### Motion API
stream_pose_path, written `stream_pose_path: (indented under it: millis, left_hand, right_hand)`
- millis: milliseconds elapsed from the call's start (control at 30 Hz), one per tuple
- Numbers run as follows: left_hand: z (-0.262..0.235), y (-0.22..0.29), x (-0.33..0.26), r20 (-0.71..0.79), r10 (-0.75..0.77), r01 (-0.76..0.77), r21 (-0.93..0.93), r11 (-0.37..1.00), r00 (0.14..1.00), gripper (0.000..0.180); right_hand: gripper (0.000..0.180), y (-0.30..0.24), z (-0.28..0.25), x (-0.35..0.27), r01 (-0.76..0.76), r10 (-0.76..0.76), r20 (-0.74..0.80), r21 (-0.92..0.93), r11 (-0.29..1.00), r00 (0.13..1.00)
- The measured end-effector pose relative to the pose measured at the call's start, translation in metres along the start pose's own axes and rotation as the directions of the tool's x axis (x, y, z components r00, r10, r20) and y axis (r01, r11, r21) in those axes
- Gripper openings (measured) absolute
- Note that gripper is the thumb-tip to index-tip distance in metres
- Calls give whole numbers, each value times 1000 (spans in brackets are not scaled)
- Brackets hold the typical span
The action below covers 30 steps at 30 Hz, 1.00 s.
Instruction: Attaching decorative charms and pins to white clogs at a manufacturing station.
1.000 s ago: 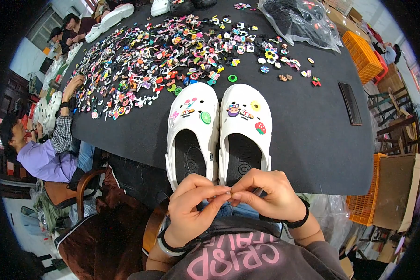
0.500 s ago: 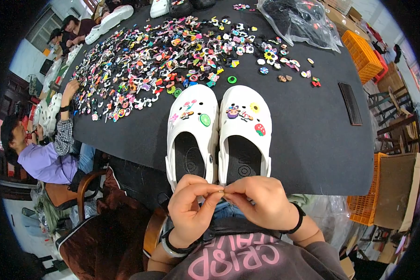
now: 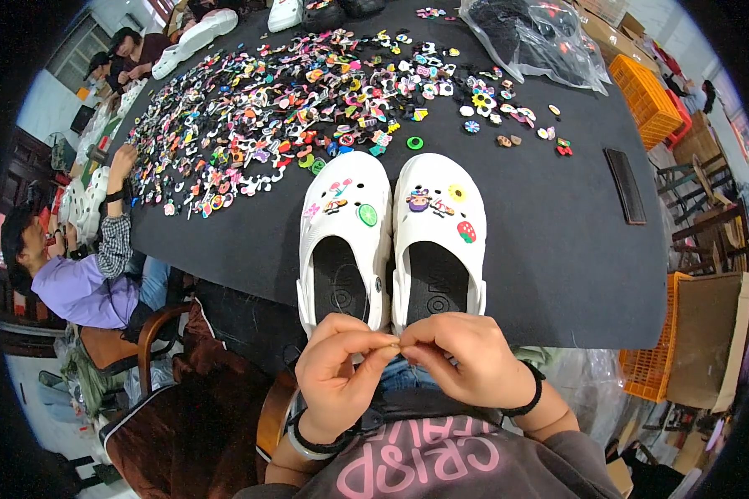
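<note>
Clogs (image 3: 331, 224) w/ insole mks (image 3: 436, 302), shirt txt (image 3: 420, 467)

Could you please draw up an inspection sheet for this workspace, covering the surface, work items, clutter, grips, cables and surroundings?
Surface: black table, with charms spread across its far left part.
Work items: left clog and right clog, white, side by side, both decorated with charms.
Clutter: loose charm pile; dark flat strip at right; clear plastic bag at far right.
Grips: left grip and right grip meet fingertip to fingertip, pinching a small item, too tiny to identify.
Cables: nothing seen.
Surroundings: seated co-worker at left, hand at the pile's edge; orange crate at right.
</note>
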<state>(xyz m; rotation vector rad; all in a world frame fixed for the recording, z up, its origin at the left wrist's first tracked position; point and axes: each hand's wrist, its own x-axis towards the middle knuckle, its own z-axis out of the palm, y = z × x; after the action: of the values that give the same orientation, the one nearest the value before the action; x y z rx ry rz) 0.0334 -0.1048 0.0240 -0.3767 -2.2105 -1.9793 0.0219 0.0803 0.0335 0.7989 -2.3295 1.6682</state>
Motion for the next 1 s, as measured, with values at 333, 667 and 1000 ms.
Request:
stream_pose_path:
  millis: [333,667,1000]
  left_hand:
    - [-8,7,10,112,0,-3,23,1000,994,15]
    - [-2,10,13,97,65,-67,11,998,993,15]
    - [-1,15,13,57,109,-115,97,989,992,18]
  right_hand:
    - [9,-4,-13,8,-249,204,226,192,949,952]
    - [10,5,-14,3,-385,276,280,506,771,920]
    - [11,3,-15,6,-435,309,317,503,747,897]
